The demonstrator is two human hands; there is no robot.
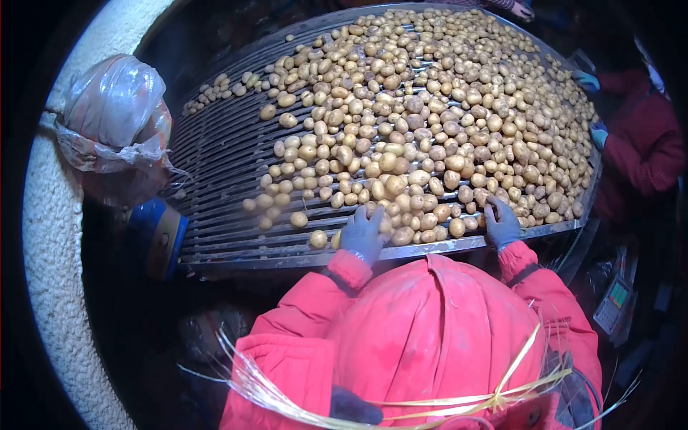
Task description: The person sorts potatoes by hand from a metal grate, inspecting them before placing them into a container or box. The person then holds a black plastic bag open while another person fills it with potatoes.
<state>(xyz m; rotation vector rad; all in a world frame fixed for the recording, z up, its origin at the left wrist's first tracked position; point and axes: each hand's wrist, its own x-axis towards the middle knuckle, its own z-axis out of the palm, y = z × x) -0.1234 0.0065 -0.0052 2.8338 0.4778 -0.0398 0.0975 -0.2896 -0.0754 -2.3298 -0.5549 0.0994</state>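
Potatoes [430,129] cover much of a slatted metal table [222,161], densest in the middle and on the right. My left hand [363,233], in a grey-blue glove, rests at the near edge against several potatoes, its fingers apart and nothing gripped. Farther right along the same edge, my right hand [502,222], gloved alike, touches the potatoes beside it with fingers spread. A few loose potatoes lie left of my left hand on the bare slats.
A co-worker in a dark red sleeve [648,147] has gloved hands at the table's right edge. Another person's hand shows at the top. Plastic wrapping [115,107] hangs from a white post [54,265]. A device with a green display [613,301] sits lower right.
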